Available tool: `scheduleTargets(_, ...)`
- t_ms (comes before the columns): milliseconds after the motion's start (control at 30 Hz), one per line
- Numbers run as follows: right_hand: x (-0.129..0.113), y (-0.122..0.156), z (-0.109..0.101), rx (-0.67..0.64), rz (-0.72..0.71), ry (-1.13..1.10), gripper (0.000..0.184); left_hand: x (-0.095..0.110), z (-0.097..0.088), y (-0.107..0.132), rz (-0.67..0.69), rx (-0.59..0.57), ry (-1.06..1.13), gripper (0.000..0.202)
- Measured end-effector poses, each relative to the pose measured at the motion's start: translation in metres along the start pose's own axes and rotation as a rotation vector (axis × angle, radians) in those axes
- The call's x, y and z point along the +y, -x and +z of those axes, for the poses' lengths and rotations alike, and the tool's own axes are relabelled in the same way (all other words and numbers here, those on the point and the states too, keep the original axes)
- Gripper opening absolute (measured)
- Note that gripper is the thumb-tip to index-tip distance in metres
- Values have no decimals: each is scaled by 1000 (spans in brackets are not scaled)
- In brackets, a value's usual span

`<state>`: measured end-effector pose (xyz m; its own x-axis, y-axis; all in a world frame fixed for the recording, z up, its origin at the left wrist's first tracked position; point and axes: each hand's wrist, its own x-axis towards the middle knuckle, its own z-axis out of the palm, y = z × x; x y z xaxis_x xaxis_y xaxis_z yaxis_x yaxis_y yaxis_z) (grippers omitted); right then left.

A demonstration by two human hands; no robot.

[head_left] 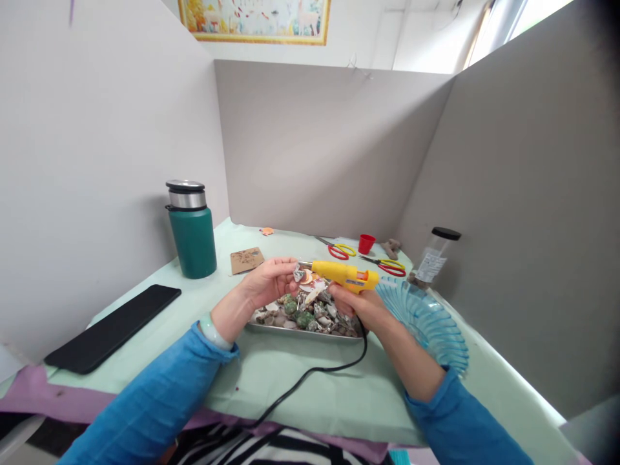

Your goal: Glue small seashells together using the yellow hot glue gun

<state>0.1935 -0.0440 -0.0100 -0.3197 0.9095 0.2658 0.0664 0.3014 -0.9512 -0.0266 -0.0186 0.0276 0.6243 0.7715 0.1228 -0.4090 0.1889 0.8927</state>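
My right hand [357,303] grips a yellow glue gun [345,274] with its nozzle pointing left; its black cord [310,378] trails toward me. My left hand [269,280] pinches a small grey shell [298,274] right at the nozzle tip. Both hands hover over a metal tray [300,330] filled with several mixed shells [310,311].
A green flask [192,231] and a black flat pad [113,327] lie to the left. A cardboard piece [246,260], two scissors [339,249] [387,265], a red cup [366,243], a clear jar [434,256] and a blue ribbed plastic dish [426,320] surround the tray. Grey partition walls enclose the table.
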Motion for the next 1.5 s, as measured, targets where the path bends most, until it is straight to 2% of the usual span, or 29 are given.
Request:
scheduleTargets(633,-2,1,6,22,-7,39,31,-2,-3,-1,-19,-17,29,13)
scheduleTargets(767,-3,0,8,72,-21,42,32,-1,-3,-1,-18,-25,19,15)
scheduleTargets(1233,-6,0,7,75,-28,27,32,-2,-3,-1,-13,7,13,13)
scheduleTargets(1500,-11,4,7,79,-53,129,29,-1,-3,-1,-6,40,7,15)
